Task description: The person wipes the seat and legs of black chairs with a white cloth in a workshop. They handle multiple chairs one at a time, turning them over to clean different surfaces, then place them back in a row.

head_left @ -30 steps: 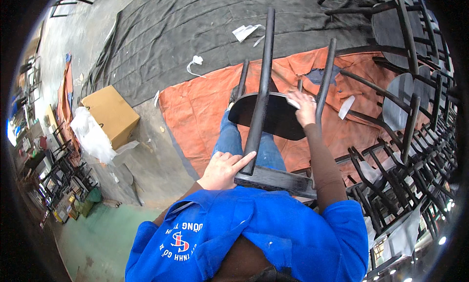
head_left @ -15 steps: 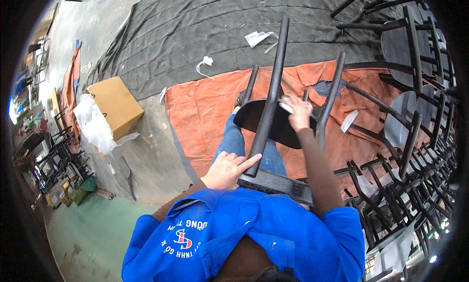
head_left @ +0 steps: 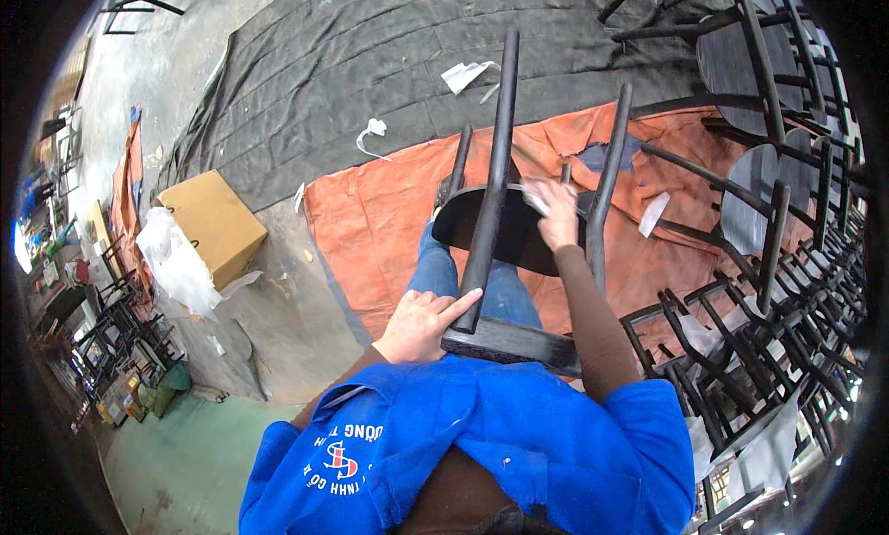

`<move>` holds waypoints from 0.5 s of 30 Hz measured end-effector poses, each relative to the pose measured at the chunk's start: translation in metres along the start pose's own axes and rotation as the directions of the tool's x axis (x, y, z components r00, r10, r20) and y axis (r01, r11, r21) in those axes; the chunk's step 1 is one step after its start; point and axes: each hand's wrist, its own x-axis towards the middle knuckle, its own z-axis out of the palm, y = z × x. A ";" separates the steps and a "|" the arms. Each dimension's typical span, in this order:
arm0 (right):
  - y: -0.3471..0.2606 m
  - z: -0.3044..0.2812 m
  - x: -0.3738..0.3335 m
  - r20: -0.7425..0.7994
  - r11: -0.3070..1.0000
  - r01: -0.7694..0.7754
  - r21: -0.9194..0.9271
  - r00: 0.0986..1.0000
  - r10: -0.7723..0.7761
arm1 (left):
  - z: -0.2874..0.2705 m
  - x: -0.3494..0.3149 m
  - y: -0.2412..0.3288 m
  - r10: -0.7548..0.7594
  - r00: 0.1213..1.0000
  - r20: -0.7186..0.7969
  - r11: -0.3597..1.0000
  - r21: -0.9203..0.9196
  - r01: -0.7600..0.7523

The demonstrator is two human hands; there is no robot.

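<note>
A black wooden chair (head_left: pixel 498 178) stands tipped in front of me, its legs pointing up and away and its flat wooden rail (head_left: pixel 523 342) close against my body. My left hand (head_left: pixel 419 327) is closed at the near left corner of the chair, with the index finger stretched along the base of a leg. Over the dark rounded seat panel (head_left: pixel 530 250), my right hand (head_left: pixel 556 211) presses a small white folded piece (head_left: pixel 534 201), either paper or cloth. Motion blurs the right fingers slightly. Part of the panel is hidden behind the near leg and my right hand.
Under the chair lies an orange tarp (head_left: pixel 361 211), with a dark grey sheet (head_left: pixel 324 90) beyond it. A cardboard box (head_left: pixel 215 225) with white wrapping (head_left: pixel 171 257) sits at left. Many black chairs (head_left: pixel 741 350) crowd the right. White scraps (head_left: pixel 468 75) lie about.
The whole view has shifted slightly, so the chair and floor appear farther left. My right hand has moved a little across the seat panel with the white piece. My left hand keeps its hold.
</note>
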 end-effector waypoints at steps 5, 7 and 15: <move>-0.003 -0.005 0.009 0.009 0.993 -0.100 0.063 0.995 0.100 | 0.001 0.000 0.000 0.019 0.999 -0.042 1.000 -0.002 -0.019; -0.004 -0.009 0.012 -0.073 0.973 0.218 0.081 0.974 -0.212 | 0.000 0.001 0.001 0.014 0.999 -0.030 1.000 0.011 -0.014; -0.008 -0.008 0.008 -0.101 0.996 -0.049 -0.079 0.994 0.041 | -0.002 0.000 -0.003 0.032 0.997 -0.072 0.999 0.009 -0.032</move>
